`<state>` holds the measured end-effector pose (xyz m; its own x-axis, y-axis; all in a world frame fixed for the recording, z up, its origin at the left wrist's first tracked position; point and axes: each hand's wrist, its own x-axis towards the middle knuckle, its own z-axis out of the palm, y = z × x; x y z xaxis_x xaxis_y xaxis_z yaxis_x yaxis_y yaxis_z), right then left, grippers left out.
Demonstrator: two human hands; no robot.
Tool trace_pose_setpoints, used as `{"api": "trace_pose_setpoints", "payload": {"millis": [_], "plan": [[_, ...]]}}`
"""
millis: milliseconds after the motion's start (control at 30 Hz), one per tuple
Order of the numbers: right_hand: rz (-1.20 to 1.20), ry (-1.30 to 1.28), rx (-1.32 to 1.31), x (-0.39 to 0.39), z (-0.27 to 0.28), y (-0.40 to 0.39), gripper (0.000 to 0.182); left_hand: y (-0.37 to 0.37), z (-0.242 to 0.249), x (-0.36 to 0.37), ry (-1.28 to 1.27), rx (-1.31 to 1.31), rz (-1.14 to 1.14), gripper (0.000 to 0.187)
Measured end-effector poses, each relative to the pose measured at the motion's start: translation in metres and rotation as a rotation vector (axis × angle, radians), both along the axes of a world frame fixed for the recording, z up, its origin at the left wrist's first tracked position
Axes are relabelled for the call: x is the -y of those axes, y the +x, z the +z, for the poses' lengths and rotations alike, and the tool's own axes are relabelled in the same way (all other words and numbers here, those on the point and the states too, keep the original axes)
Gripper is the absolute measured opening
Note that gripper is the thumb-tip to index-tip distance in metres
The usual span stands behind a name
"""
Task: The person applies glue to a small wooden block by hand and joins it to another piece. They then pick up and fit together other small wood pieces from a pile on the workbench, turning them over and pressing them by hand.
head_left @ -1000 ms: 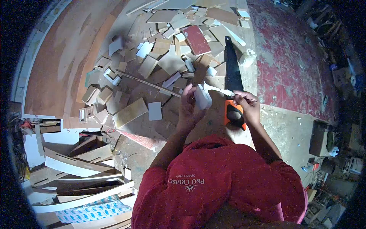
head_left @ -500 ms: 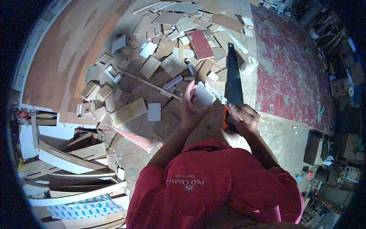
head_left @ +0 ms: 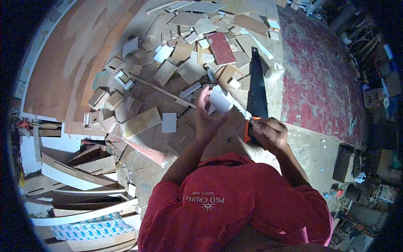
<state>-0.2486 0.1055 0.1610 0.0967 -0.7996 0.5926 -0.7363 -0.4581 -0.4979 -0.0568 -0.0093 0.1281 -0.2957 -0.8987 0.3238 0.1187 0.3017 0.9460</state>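
Observation:
My left hand (head_left: pixel 205 119) holds a small white block (head_left: pixel 220 100) up above the workbench, fingers wrapped round its left side. My right hand (head_left: pixel 270 133) is closed, pinching a pale strip (head_left: pixel 242 111) that runs from the block's lower right corner toward it. Under and behind my right hand lies a handsaw (head_left: pixel 256 88) with a dark blade and an orange handle (head_left: pixel 247 132), its blade pointing away from me. I cannot tell whether my right hand touches the saw handle.
Several wood offcuts (head_left: pixel 191 69) and a dark red board (head_left: pixel 221 47) litter the workbench (head_left: pixel 159 101). A thin stick (head_left: pixel 161 90) lies across them. Curved wooden pieces (head_left: pixel 75 180) are stacked lower left. A red-painted floor (head_left: pixel 319 88) lies to the right.
My right hand has dropped lower and closed near the saw handle, pulling the pale strip away from the block. My left hand has shifted the white block slightly.

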Motion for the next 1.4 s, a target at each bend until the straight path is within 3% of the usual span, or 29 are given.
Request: {"api": "trace_pose_setpoints", "payload": {"millis": [67,133,200,267,333,400,467,767,933,1033,1167,1300,1400], "plan": [[-0.037,0.103,0.072,-0.004,0.003,-0.003,0.025,0.001,0.001,0.001,-0.029,-0.066,0.005,0.086],[0.011,-0.012,0.02,-0.006,0.017,-0.006,0.026,0.002,-0.001,0.004,-0.022,-0.102,-0.023,0.086],[-0.088,0.034,0.138,-0.007,0.033,-0.009,0.015,0.004,-0.003,0.008,-0.013,-0.137,-0.054,0.087],[-0.236,0.147,0.539,-0.006,0.033,-0.007,0.012,0.007,-0.005,0.011,0.01,-0.222,-0.211,0.089],[-0.205,0.206,0.876,0.001,0.041,-0.007,0.016,0.014,-0.003,0.009,0.062,-0.202,-0.275,0.092],[-0.136,0.304,1.015,0.006,0.04,-0.015,0.017,0.016,0.004,0.004,0.112,-0.18,-0.335,0.094],[-0.117,0.316,1.031,0.008,0.04,-0.013,0.018,0.017,0.013,-0.001,0.332,-0.248,-0.407,0.099],[-0.144,0.3,1.12,0.012,0.025,-0.005,0.018,0.02,0.015,-0.01,0.358,-0.438,-0.562,0.1],[-0.109,0.297,1.225,0.008,0.024,-0.009,0.018,0.021,0.023,-0.012,0.354,-0.356,-0.589,0.098],[-0.059,0.3,1.113,0.005,0.027,-0.004,0.017,0.019,0.028,-0.016,0.36,-0.332,-0.588,0.098],[-0.15,0.21,1.205,0.009,0.025,-0.008,0.018,0.016,0.035,-0.021,0.448,-0.323,-0.534,0.101],[-0.038,0.234,1.137,0.002,0.027,-0.006,0.017,0.017,0.025,-0.015,0.394,-0.399,-0.602,0.101],[-0.058,0.208,1.1,0.001,0.026,0.0,0.016,0.017,0.028,-0.015,0.169,-0.219,-0.544,0.103]]}}
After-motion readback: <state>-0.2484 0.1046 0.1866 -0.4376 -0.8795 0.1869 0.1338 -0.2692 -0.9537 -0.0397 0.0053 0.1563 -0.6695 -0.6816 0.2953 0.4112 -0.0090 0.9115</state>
